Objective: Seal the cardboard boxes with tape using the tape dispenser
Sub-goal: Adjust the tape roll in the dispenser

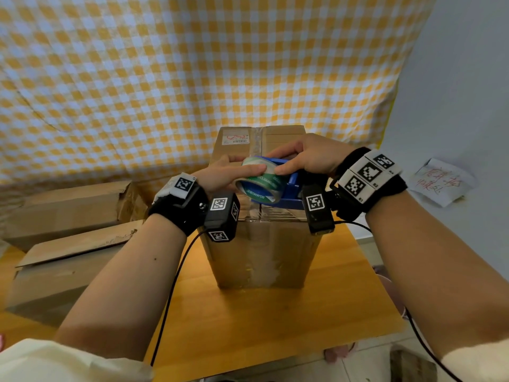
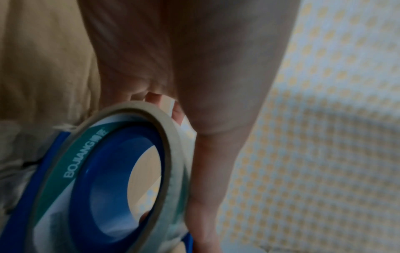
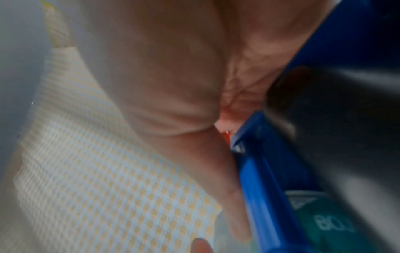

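A tall cardboard box (image 1: 261,249) stands upright on the wooden table (image 1: 275,321), its top flaps closed with a strip of clear tape along the seam. Just above its near top edge is a blue tape dispenser (image 1: 289,186) carrying a roll of clear tape (image 1: 259,183) with a green-and-white core. My left hand (image 1: 228,175) grips the roll from the left, thumb over its top. My right hand (image 1: 305,158) grips the dispenser's blue frame from above. The left wrist view shows the roll (image 2: 103,171) close up; the right wrist view shows the blue frame (image 3: 266,179) against my palm.
Two flattened or empty cardboard boxes (image 1: 68,244) lie at the table's left. A yellow-and-white checked cloth (image 1: 192,64) hangs behind. A handwritten paper note (image 1: 438,183) is stuck to the wall on the right. Black cables (image 1: 170,293) trail from both wrists.
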